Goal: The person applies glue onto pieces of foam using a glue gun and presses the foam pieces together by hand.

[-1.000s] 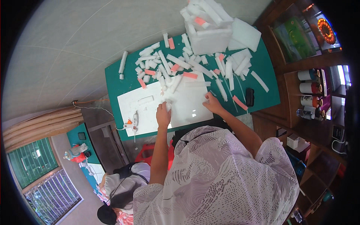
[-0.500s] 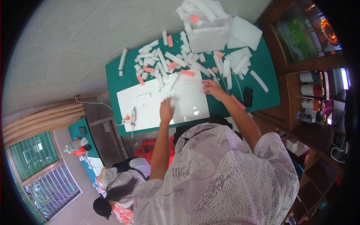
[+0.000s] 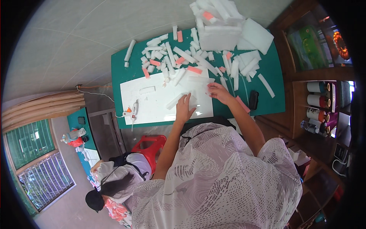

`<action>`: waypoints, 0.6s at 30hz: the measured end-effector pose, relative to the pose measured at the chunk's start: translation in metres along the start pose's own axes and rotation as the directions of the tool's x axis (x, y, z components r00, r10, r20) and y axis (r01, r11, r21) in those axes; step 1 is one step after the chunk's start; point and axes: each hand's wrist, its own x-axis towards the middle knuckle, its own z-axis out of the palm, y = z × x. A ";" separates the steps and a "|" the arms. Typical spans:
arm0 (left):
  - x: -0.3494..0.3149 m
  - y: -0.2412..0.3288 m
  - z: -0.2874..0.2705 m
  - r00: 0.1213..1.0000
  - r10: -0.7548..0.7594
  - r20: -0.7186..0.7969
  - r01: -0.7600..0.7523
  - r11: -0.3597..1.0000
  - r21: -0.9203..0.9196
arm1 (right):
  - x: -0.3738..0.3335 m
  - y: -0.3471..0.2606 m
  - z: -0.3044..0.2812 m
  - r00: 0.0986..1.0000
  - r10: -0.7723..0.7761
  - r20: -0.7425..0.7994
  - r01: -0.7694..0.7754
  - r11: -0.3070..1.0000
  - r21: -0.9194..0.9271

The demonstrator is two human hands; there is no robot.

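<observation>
My left hand (image 3: 184, 110) is over the white board (image 3: 154, 110), fingers stretched out and thumb apart. Under and beside its fingertips lies a white foam strip (image 3: 174, 101), slanted on the board and partly hidden by the hand. Farther right, my right hand (image 3: 220, 94) hovers at the board's right edge, fingers loosely bent and apart, with nothing seen in it. Just beyond its fingertips, another white foam strip (image 3: 201, 79) lies crosswise. A shorter foam piece (image 3: 147, 90) rests on the board's left part.
White and pink foam pieces (image 3: 171, 57) crowd the green table (image 3: 272, 91) behind the board. A tall foam stack (image 3: 220, 37) stands at the back. A glue gun (image 3: 133, 110) lies on the left, a black case (image 3: 253, 100) on the right. Another person (image 3: 122, 175) sits at left.
My left hand has shifted right and its fingers have spread from a closed grip; a foam strip now shows beside it. The right hand stays near the same strip. The view has tilted slightly.
</observation>
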 end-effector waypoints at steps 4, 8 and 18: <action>0.001 0.011 0.001 0.979 -0.125 -0.162 0.051 0.916 -0.399 | -0.009 0.007 0.022 0.990 -0.002 0.141 0.032 0.978 -0.208; -0.002 -0.002 0.005 0.928 -0.332 0.166 0.299 0.404 -0.864 | -0.017 0.016 0.056 0.962 0.047 0.268 0.067 0.913 -0.402; -0.061 -0.087 -0.014 0.622 -0.704 -0.342 0.332 0.633 -0.699 | 0.030 -0.034 -0.016 0.495 -0.856 0.147 0.153 -0.081 -0.985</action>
